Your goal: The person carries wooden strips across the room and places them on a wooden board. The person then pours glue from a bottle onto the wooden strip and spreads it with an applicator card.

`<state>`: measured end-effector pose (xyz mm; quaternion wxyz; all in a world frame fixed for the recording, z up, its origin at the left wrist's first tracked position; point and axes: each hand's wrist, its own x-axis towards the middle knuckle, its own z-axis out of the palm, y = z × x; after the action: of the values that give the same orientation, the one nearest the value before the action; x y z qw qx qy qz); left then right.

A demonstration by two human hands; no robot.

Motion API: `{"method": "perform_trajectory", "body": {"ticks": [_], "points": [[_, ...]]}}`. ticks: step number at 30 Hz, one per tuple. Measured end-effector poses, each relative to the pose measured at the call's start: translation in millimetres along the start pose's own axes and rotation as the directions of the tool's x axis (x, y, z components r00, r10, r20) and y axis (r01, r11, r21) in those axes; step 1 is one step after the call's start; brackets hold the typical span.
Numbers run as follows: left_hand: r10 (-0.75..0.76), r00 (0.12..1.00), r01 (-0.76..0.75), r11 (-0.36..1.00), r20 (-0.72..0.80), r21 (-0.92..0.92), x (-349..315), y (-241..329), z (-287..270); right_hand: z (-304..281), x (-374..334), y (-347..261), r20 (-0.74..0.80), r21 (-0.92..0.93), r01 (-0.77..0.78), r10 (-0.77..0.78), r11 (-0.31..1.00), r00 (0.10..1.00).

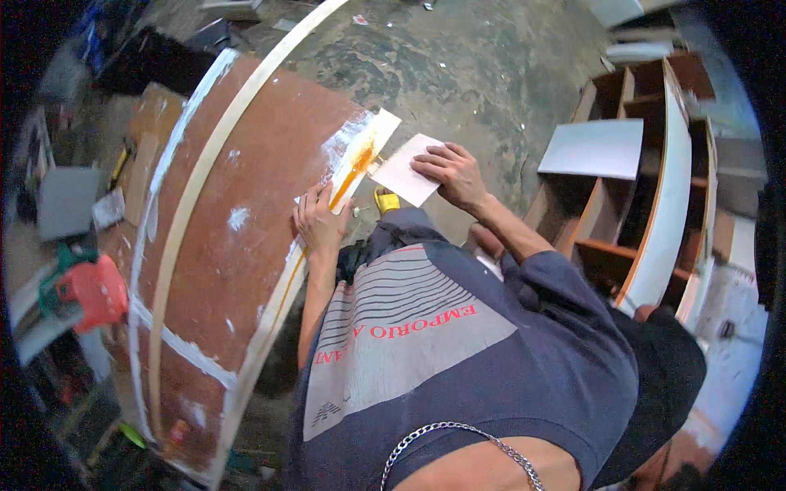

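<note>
My left hand (318,218) rests on the near edge of a large reddish-brown board (246,188), pressing on a thin white strip (360,159) smeared with orange glue (359,160). My right hand (452,174) holds a flat white card (403,170) by its right side, its left corner touching the glue patch. A long pale edging strip (196,192) curves across the board's top.
A red tool (94,290) lies on cluttered benches at the left. An open wooden shelf unit (655,188) with a grey panel (594,149) stands at the right. Stained concrete floor (458,74) lies beyond the board. A yellow object (386,200) sits below the card.
</note>
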<state>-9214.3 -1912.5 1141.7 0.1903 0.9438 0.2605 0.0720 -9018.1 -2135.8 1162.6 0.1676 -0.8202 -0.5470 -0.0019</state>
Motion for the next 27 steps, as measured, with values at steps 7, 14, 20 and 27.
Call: {"method": "perform_trajectory", "body": {"ticks": [7, 14, 20, 27], "points": [[0.02, 1.0, -0.021, 1.0, -0.023, -0.015, 18.8, -9.7, -18.4, 82.5, -42.2, -14.4, 0.188, 0.826, -0.436, 0.554, 0.357, 0.811], [0.045, 0.997, -0.051, 0.994, -0.06, -0.096, 28.0, -18.2, -31.8, 100.5, -3.9, -54.5, 0.272, 0.955, -0.253, 0.787, -0.153, 0.554], [0.022, 0.999, -0.023, 0.998, -0.024, -0.057, 32.7, -15.6, -37.1, 109.5, 21.0, -53.8, 0.244, 0.967, -0.192, 0.835, -0.169, 0.493], [0.018, 0.999, -0.021, 0.998, -0.047, -0.06, 31.7, -16.0, -28.5, 104.9, 29.6, -61.3, 0.067, 0.996, -0.085, 0.835, -0.024, 0.547]]}}
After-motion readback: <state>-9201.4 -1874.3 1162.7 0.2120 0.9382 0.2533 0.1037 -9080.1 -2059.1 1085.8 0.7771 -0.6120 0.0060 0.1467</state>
